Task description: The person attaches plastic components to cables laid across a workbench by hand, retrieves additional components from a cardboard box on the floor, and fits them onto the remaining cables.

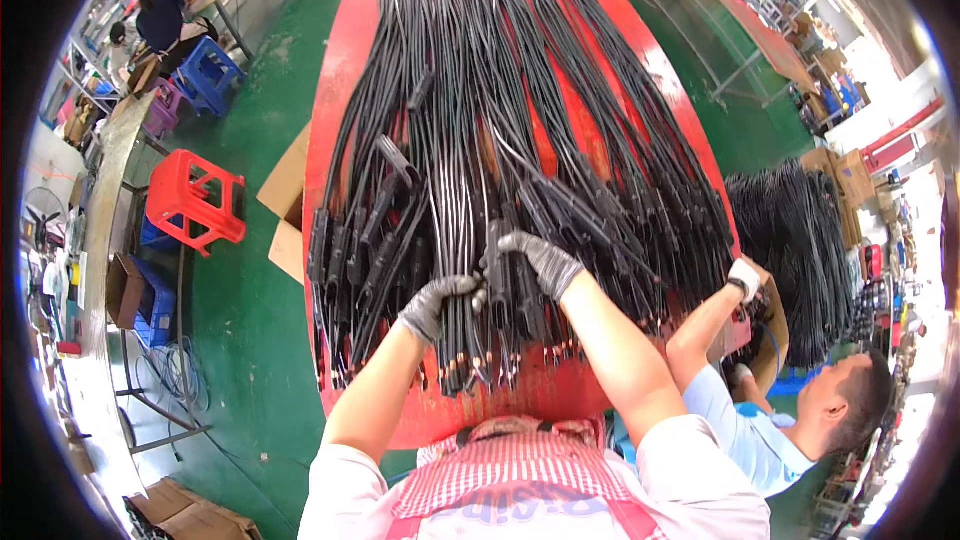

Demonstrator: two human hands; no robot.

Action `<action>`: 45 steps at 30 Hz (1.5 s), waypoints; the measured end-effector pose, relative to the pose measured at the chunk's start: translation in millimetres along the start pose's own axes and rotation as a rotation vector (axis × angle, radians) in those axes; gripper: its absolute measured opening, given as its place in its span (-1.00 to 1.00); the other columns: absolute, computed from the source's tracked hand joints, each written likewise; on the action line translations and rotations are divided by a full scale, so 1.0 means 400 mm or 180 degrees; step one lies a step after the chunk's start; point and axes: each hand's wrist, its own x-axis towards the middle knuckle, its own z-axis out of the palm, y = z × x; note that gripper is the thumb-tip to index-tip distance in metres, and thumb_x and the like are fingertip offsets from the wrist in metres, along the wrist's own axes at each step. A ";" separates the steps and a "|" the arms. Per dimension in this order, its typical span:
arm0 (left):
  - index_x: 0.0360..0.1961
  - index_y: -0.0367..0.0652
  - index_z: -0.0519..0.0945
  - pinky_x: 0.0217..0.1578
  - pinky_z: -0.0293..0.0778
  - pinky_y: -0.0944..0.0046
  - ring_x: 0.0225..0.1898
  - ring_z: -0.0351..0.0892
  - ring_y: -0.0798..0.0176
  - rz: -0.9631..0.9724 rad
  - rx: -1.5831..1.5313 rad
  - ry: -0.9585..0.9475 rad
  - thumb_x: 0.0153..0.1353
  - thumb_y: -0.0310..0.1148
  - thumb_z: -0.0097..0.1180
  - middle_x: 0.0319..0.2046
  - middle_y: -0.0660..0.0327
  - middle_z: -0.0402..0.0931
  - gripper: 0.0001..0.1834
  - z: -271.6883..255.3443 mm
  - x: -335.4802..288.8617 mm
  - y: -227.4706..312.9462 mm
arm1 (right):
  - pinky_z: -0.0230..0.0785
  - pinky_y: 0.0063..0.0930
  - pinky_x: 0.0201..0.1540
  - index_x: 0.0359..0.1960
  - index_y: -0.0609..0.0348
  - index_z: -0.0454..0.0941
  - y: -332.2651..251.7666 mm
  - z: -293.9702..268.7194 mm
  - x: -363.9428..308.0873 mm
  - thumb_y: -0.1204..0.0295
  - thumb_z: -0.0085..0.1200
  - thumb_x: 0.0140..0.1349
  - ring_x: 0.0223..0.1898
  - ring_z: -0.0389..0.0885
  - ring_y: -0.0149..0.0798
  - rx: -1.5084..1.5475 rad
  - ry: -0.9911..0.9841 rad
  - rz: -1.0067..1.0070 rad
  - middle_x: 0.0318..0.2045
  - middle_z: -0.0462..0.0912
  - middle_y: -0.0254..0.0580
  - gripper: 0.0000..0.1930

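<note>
Long black cables run side by side down a red table, with bare copper-coloured tips at their near ends. Many carry a black plastic sleeve close to that end. My left hand, in a grey glove, is closed round a bundle of cable ends near the table's front edge. Just to the right and slightly farther away, my gloved right hand has its fingers and thumb on an upright black sleeve. Its fingertips come close to those of the left hand, and the fingers' undersides are hidden.
A co-worker in a light blue shirt reaches toward the red table's right edge. Beyond hangs a thick stack of black cables. Cardboard stands against the left edge; a red stool is farther left on the green floor.
</note>
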 end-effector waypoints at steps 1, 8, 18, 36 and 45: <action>-0.29 -0.35 0.46 -0.36 0.54 0.32 -0.44 0.53 0.17 0.0005 0.0022 -0.0056 -0.03 -0.53 0.06 -0.44 0.04 0.48 -0.77 0.010 -0.006 0.001 | 0.48 -0.24 -0.33 -0.39 0.25 0.47 -0.005 0.010 -0.023 0.24 0.05 -0.04 -0.47 0.56 -0.16 -0.0030 0.0248 0.0005 -0.53 0.56 -0.09 -0.70; -0.34 -0.31 0.51 -0.01 0.40 0.05 -0.01 0.39 -0.06 0.0014 -0.0579 -0.0464 -0.11 -0.59 0.11 -0.02 -0.23 0.30 -0.78 0.032 0.001 -0.017 | 0.45 -0.31 -0.26 -0.26 0.27 0.44 0.122 -0.061 -0.293 0.26 0.09 -0.07 -0.36 0.56 -0.22 -0.0153 0.0033 -0.0204 -0.36 0.55 -0.13 -0.62; -0.36 -0.23 0.55 0.10 0.25 -0.03 0.02 0.34 -0.13 -0.0001 -0.0422 -0.0771 -0.16 -0.52 0.13 -0.05 -0.22 0.33 -0.77 0.056 0.046 -0.058 | 0.40 -0.43 -0.18 -0.22 0.32 0.46 0.309 -0.049 -0.422 0.27 0.13 -0.10 -0.34 0.56 -0.24 -0.0833 -0.0022 0.0500 -0.37 0.57 -0.09 -0.57; -0.37 -0.33 0.48 -0.14 0.51 0.17 -0.17 0.49 -0.03 0.0068 -0.0374 -0.0251 -0.09 -0.53 0.14 -0.12 -0.16 0.39 -0.80 0.005 -0.063 0.024 | 0.47 -0.28 -0.36 -0.35 0.21 0.48 0.177 -0.034 -0.079 0.26 0.02 0.03 -0.52 0.56 -0.18 -0.0147 0.1190 0.0440 -0.50 0.57 -0.11 -0.73; -0.22 -0.36 0.46 -0.21 0.50 0.13 -0.39 0.54 0.10 -0.0063 0.0320 0.0260 -0.09 -0.51 0.14 -0.43 0.08 0.51 -0.66 0.012 -0.143 0.114 | 0.33 -0.04 -0.29 -0.26 0.13 0.47 -0.133 -0.103 0.247 0.23 0.05 -0.05 -0.45 0.53 -0.12 -0.1943 0.2203 0.0106 -0.39 0.58 -0.15 -0.67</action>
